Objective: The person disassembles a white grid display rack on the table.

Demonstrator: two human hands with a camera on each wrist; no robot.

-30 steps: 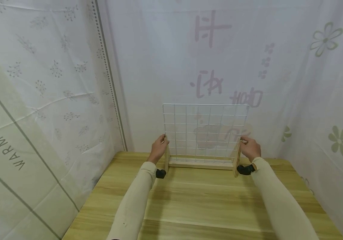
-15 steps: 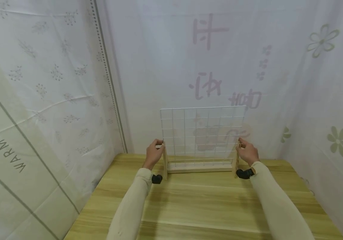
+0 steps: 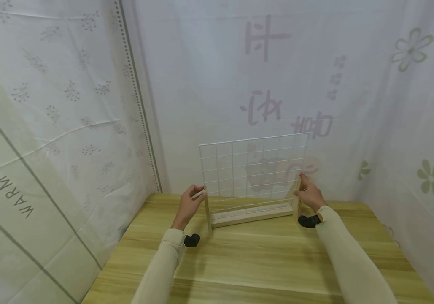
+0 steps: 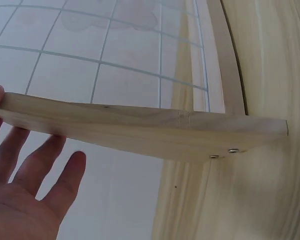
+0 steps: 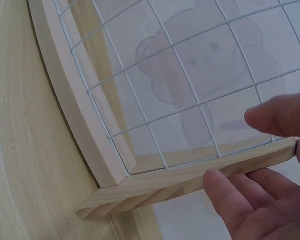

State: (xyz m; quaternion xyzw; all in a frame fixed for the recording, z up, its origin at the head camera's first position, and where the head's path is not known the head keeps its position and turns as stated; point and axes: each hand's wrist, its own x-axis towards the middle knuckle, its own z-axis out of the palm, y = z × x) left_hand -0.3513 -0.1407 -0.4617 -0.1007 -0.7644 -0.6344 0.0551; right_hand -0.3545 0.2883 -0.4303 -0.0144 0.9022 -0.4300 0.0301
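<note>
Left wrist view only: two screw heads (image 4: 233, 150) (image 4: 214, 157); both hands (image 3: 189, 204) (image 3: 311, 196) half-curled round the wooden side panels (image 3: 208, 213) (image 3: 296, 207)

White wire grid (image 3: 249, 176), yellow wood-grained table (image 3: 270, 261), cream sleeves (image 3: 353, 253)

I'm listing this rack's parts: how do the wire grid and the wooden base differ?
The wire grid is white, open mesh; the wooden base is pale wood. The wire grid is made of thin crossing wires, the wooden base of much thicker wood. The wire grid stands tall, while the wooden base runs low beneath it. Both stretch between the left side piece and the right side piece.
</note>
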